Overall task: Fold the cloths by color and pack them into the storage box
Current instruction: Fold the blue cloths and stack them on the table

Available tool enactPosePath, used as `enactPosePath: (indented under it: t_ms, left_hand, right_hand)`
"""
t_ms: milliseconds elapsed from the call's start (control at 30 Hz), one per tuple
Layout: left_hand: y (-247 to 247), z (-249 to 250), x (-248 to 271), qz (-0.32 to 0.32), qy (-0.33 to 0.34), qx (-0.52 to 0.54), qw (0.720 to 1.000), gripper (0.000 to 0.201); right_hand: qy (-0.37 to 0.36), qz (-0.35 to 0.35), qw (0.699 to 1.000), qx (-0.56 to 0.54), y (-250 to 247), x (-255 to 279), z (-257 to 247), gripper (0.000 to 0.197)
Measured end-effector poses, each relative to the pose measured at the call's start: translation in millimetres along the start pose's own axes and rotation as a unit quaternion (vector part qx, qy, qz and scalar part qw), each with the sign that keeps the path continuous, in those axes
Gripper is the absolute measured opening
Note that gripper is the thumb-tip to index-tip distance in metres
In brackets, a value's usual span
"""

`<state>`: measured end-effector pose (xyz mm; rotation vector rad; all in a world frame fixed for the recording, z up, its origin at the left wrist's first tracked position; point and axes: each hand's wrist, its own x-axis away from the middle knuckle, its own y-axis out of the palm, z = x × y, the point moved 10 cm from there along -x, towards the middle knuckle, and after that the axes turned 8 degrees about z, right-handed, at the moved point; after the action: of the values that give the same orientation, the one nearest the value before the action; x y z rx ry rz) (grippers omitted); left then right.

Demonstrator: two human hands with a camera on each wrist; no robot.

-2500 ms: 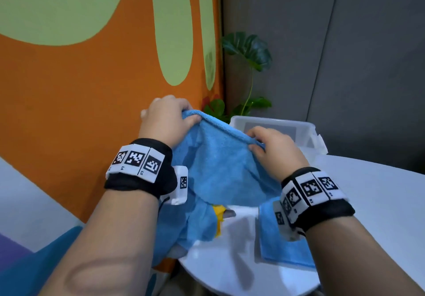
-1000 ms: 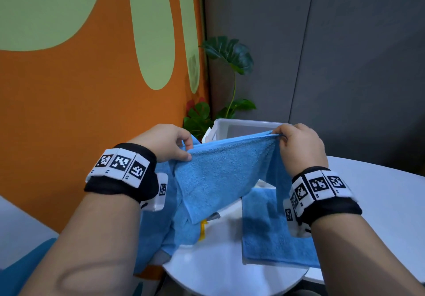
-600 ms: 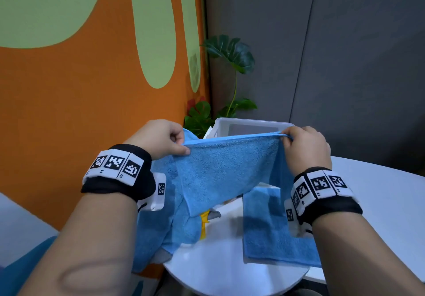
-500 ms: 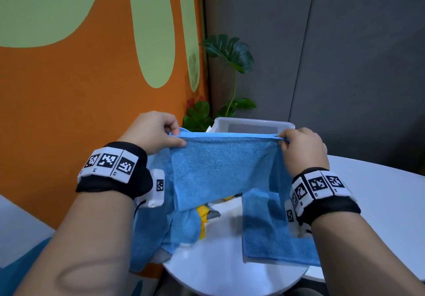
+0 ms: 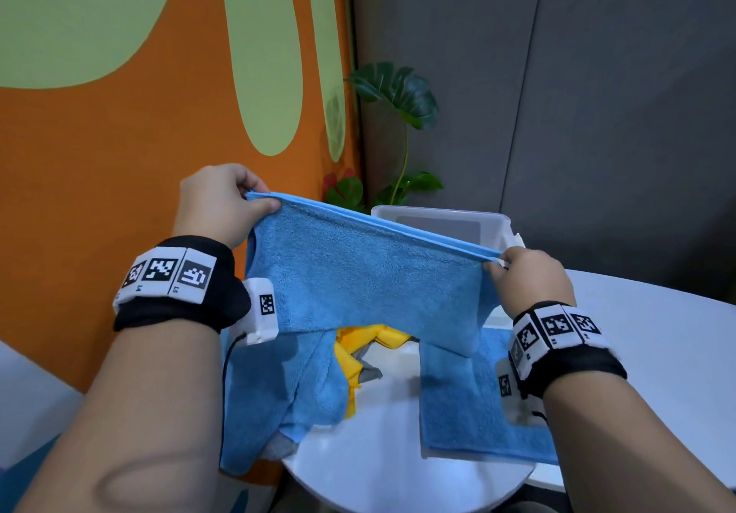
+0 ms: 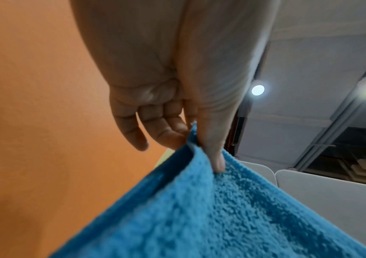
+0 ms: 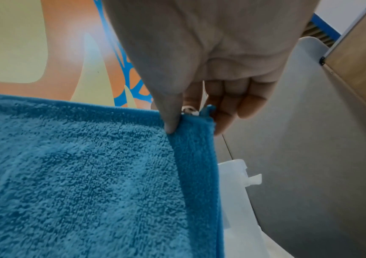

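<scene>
i see the round white table (image 5: 657, 337) under everything. above it hangs the blue terry cloth (image 5: 370, 277), doubled over and stretched taut between my hands, its lower edge just over the tabletop. a second blue terry cloth (image 5: 462, 405) lies folded flat on the table below my right wrist, and a loose blue cloth (image 5: 278, 393) droops off the table's left edge beside a crumpled yellow cloth (image 5: 358, 347). the clear plastic storage box (image 5: 494, 225) stands behind the stretched cloth. my left hand (image 5: 217, 203) has its grip pinched on the cloth's upper left corner; my right hand (image 5: 529, 279) pinches the upper right corner, thumb over the hem.
</scene>
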<state>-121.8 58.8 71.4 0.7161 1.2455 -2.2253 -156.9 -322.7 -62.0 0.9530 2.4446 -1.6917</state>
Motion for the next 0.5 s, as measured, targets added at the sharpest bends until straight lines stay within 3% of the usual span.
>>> enactPosePath:
  t_ms: [233, 500]
  left_hand:
    - [4.0, -18.4, 0.8, 0.014, -0.038, 0.020, 0.999, 0.005]
    - [-7.6, -32.8, 0.1, 0.054, -0.090, 0.030, 0.994, 0.011]
  right_hand:
    - [0.043, 0.038, 0.990, -0.126, -11.4, -6.8, 3.5, 0.017]
    - [0.054, 0.057, 0.978, -0.192, -15.8, -7.8, 0.8, 0.025]
